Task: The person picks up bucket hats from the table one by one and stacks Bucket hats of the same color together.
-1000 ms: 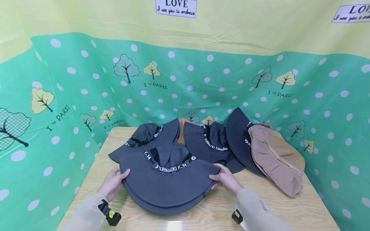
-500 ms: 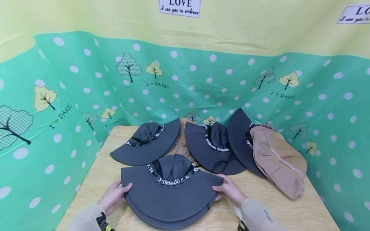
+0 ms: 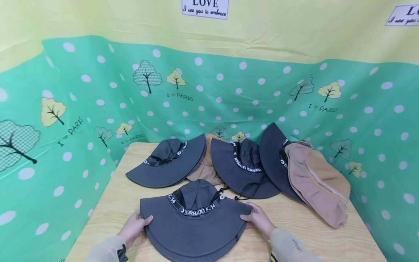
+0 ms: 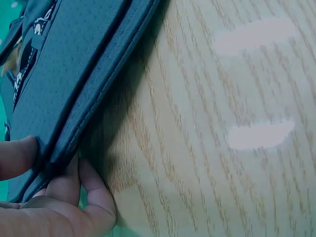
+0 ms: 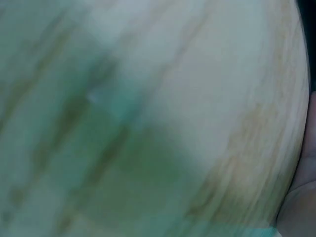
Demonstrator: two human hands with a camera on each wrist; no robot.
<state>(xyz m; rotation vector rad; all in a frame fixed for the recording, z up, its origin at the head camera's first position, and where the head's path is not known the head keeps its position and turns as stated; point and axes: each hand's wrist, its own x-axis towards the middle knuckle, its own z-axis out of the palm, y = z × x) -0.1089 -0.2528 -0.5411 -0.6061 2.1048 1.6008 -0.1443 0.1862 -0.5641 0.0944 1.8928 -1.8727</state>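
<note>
A dark grey sun hat with a wide brim and a "TORNADO F-14" band lies at the front middle of the head view, its crown pointing away from me. My left hand pinches the left end of its brim, thumb on top. On the opposite end, my right hand pinches the brim the same way. The left wrist view shows two brim layers between thumb and curled fingers, close over the wood. Mostly tabletop fills the blurred right wrist view, with a bit of the right hand at its edge.
Behind are another grey hat at left, a navy hat in the middle and a dark hat partly under a beige hat. A tan hat shows between them. Patterned cloth encloses the wooden table.
Both hands have drawn the grey sun hat toward me, away from the hats behind. More of the tan hat and the table between now shows.
</note>
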